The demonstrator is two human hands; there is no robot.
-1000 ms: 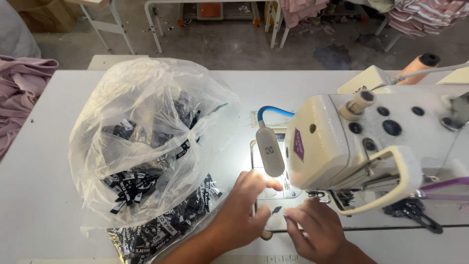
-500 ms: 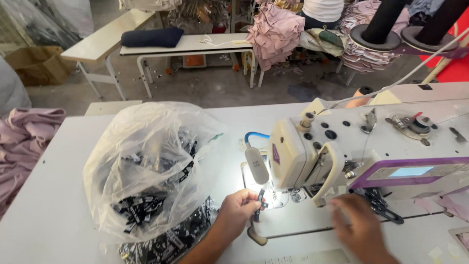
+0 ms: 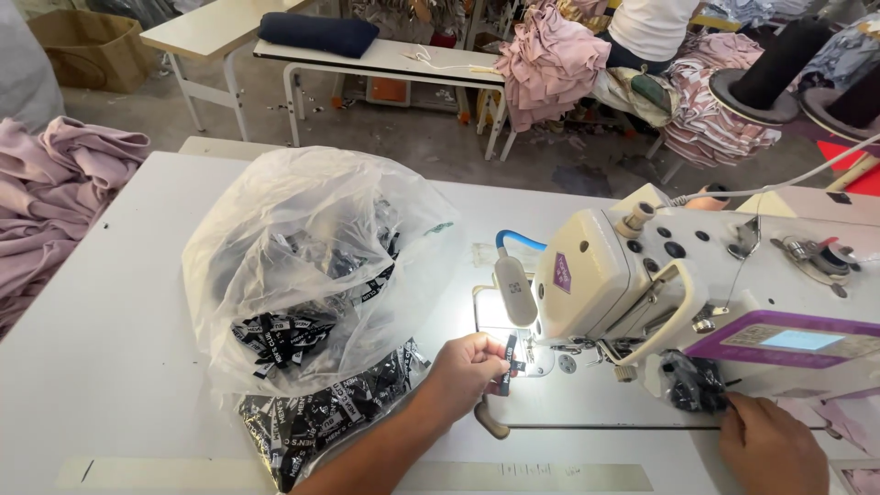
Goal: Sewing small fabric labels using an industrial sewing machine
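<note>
One small black label (image 3: 510,365) is pinched in your left hand (image 3: 466,374) close to the sewing machine (image 3: 642,275) needle, so fingers could get poked, w/ your right hand (image 3: 768,442) curled on a dark bundle (image 3: 692,383).

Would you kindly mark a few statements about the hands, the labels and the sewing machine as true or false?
1. The left hand pinches a small black label in its fingers. True.
2. The right hand rests on top of the sewing machine. False: it lies on the table beside a small black bundle.
3. The clear plastic bag holds black labels. True.
4. The machine lamp is dark. False: it lights the plate below.
</note>
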